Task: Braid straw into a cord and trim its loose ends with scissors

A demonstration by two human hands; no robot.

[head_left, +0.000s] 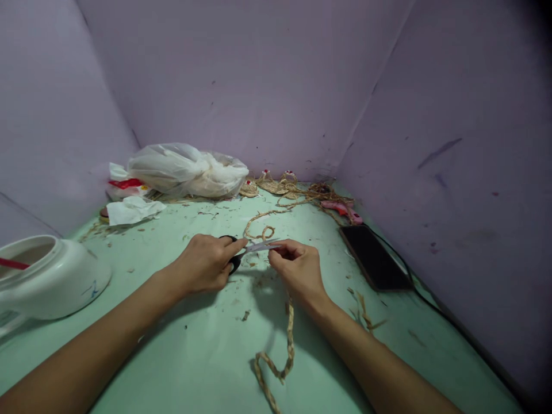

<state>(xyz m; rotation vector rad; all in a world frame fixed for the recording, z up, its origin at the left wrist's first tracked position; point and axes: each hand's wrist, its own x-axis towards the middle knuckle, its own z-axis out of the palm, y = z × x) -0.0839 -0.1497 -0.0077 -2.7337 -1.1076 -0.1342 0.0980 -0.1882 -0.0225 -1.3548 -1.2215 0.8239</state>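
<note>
My left hand (209, 261) is closed round the black handles of a pair of scissors (257, 247), whose blades point right and reach the fingertips of my right hand (299, 267). The fingers of my right hand are pinched together on a braided straw rope (290, 333). One length of the rope hangs below that hand and bends across the green surface toward the front edge of the view. Beyond the scissors, another stretch of rope (259, 216) makes a small loop and runs back to a tangled pile. Whether the blades touch the rope is too small to tell.
A white pot (73, 276) stands at the left. White plastic bags (185, 169) and a crumpled tissue (133, 211) lie at the back left. Small woven pieces (271, 185) sit by the back wall. At the right are a pink item (340, 208), a phone (375, 259) and a black cable (448, 328).
</note>
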